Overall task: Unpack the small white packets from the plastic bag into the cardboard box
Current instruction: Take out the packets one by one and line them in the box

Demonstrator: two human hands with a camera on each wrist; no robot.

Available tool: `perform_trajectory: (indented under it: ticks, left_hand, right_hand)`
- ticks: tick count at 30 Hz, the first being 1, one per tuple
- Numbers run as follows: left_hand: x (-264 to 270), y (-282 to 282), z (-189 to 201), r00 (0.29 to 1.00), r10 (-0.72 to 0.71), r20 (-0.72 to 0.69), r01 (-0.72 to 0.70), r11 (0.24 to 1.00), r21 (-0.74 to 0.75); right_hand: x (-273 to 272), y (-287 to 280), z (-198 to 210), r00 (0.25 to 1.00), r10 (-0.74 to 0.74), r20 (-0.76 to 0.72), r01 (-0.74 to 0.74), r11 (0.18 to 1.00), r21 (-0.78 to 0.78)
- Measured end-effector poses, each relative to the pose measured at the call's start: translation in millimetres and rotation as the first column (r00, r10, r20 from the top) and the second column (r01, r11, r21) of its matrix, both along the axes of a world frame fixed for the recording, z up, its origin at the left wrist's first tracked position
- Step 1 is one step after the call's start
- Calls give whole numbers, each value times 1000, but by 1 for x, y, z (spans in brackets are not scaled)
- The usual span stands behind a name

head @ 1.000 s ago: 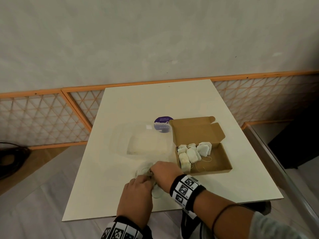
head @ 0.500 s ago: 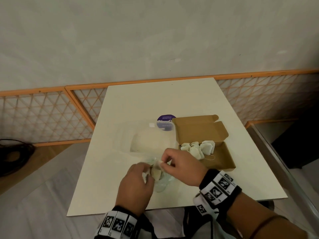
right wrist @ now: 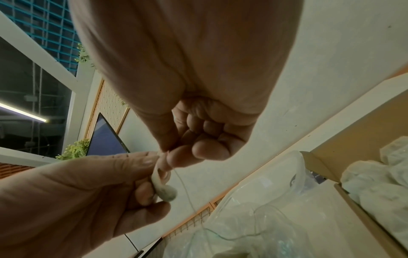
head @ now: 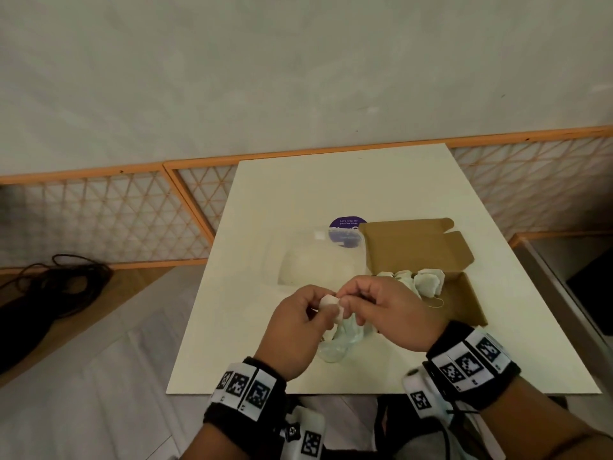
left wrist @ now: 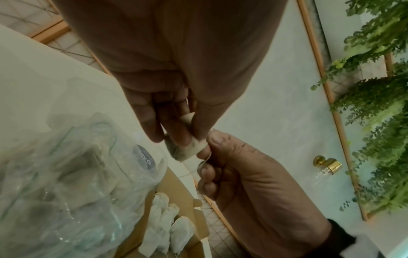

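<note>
Held above the near part of the counter (head: 365, 180), both hands together on one packet (head: 331, 304). Left hand (head: 295, 330) curled, thumb and fingers pinching the packet's body — seen from the left wrist as a small white pouch (left wrist: 187, 150) caught between thumb and fingertips. Right hand (head: 391, 310) curled too, thumb and forefinger nipping the packet's upper corner, with a thin string (right wrist: 184, 185) trailing down from that pinch. Just below the hands, lying crumpled on the counter, the clear bag (head: 338, 343), stretching away toward a purple round label (head: 345, 227) near the box's far left corner. Beside the bag on the right, the box (head: 464, 300), open, lid flap (head: 414, 247) folded back away from the person. Inside it, against the back wall by the lid — a cluster of white packets (head: 428, 282), partly hidden behind the right hand; loose string (head: 436, 302) on the box floor near them. Marker-printed bands (head: 471, 363) worn on both wrists. Beyond the counter, an orange-framed lattice panel (head: 99, 214) below a plain wall, and a dark tangle of cable (head: 56, 283) on the floor at left.
</note>
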State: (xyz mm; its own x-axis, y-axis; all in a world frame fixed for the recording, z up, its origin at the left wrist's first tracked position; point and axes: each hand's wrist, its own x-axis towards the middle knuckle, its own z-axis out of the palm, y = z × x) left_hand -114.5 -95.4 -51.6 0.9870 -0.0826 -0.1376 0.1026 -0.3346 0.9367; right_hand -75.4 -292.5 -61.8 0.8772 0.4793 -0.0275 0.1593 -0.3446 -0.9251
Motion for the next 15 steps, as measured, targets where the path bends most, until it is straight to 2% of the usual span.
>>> perform_trajectory:
  ticks: [7,11,15]
  left_hand:
    - [4,5,2,996,72,-60,-77,992,-95]
    - [2,7,4,995,51,-86,-61,992,-108]
    - [-4,6,9,995,-6,-99,-6,993,-116]
  right_hand:
    - [1,5,-4,999,-50,15,50,998,34]
    - [2,7,-1,997,-67,36,65,997,43]
    - [4,6,5,991,-56,122,58,998,-10]
